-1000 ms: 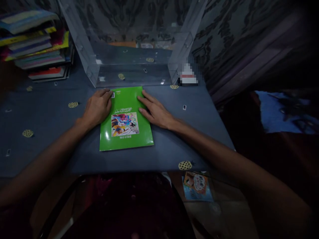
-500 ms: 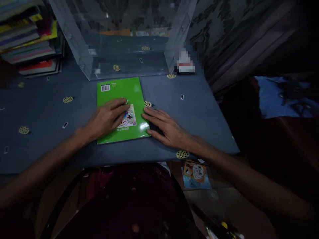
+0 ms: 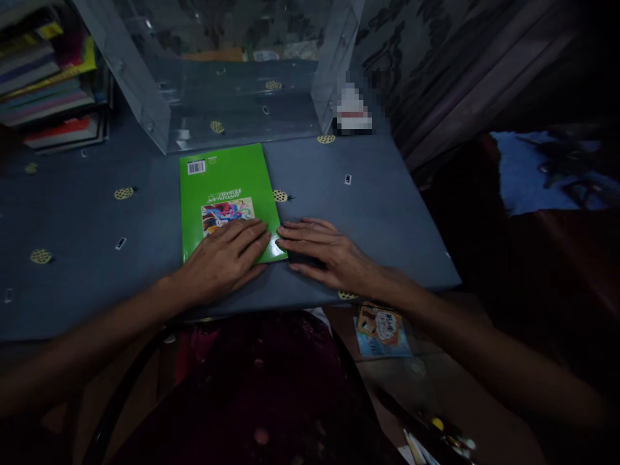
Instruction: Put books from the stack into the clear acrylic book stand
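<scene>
A green book (image 3: pixel 227 174) with a barcode and a small colourful picture lies on the cloth-covered table, one edge toward me. My left hand (image 3: pixel 227 258) rests flat on the lower part of its cover, fingers stretched and hiding part of the picture. At the book's lower right edge is my right hand (image 3: pixel 324 252), its fingers extended and the tips touching that edge. Under the right palm is a dark patch; I cannot tell whether it is shadow or an object.
A clear acrylic box (image 3: pixel 157 123) stands behind the book. At the far left rises a stack of books (image 3: pixel 58 97). The blue-grey tablecloth (image 3: pixel 387 226) has pineapple prints. Below the table's edge lie an orange-and-blue booklet (image 3: pixel 382 332) and a chair arm (image 3: pixel 116 400).
My left hand has slid down the cover toward me, uncovering the lettering and more of the picture. The right hand stays at the book's edge. The whole view has shifted slightly.
</scene>
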The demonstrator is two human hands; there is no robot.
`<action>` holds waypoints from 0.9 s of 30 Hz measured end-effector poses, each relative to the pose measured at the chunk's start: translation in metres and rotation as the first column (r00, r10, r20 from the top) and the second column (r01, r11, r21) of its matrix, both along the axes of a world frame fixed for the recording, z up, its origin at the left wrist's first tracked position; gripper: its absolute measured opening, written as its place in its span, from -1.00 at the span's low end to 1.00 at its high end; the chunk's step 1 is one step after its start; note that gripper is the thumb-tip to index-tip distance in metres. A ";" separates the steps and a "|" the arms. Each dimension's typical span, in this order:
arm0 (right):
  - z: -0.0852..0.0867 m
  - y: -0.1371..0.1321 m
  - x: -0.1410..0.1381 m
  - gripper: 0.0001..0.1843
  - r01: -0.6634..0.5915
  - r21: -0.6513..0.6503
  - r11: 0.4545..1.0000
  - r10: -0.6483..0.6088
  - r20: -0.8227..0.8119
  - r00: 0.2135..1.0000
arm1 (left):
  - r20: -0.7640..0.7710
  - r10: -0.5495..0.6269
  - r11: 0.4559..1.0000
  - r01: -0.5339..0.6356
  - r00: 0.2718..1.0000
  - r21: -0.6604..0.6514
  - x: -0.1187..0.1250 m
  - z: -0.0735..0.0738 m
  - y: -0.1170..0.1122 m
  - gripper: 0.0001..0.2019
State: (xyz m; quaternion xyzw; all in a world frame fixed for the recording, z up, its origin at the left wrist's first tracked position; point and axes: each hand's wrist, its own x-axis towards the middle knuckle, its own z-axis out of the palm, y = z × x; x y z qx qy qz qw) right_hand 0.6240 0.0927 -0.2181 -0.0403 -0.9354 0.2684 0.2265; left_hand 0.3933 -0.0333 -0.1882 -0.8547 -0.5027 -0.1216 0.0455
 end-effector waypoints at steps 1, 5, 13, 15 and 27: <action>0.000 0.000 0.000 -0.58 0.001 -0.008 1.000 -0.001 0.001 1.000 | -0.011 0.002 1.000 -0.002 1.000 0.021 0.001 0.000 0.000 -0.62; 0.002 0.000 0.000 -0.58 0.008 -0.053 0.999 -0.006 0.024 1.000 | -0.067 0.008 0.997 -0.003 0.998 0.072 0.004 -0.001 0.000 -0.63; 0.003 0.000 0.001 -0.59 0.010 -0.088 0.996 -0.010 -0.002 1.000 | -0.003 0.003 1.000 -0.003 1.000 -0.006 0.000 -0.002 -0.002 -0.61; 0.003 0.000 0.001 -0.61 0.008 -0.095 0.995 -0.008 -0.008 1.000 | -0.015 -0.003 1.000 0.003 1.000 -0.003 -0.001 -0.002 -0.002 -0.61; 0.005 -0.002 0.002 -0.74 -0.027 0.085 0.996 0.033 -0.076 0.997 | -0.007 -0.073 0.995 0.073 0.997 0.061 -0.006 -0.011 -0.007 -0.62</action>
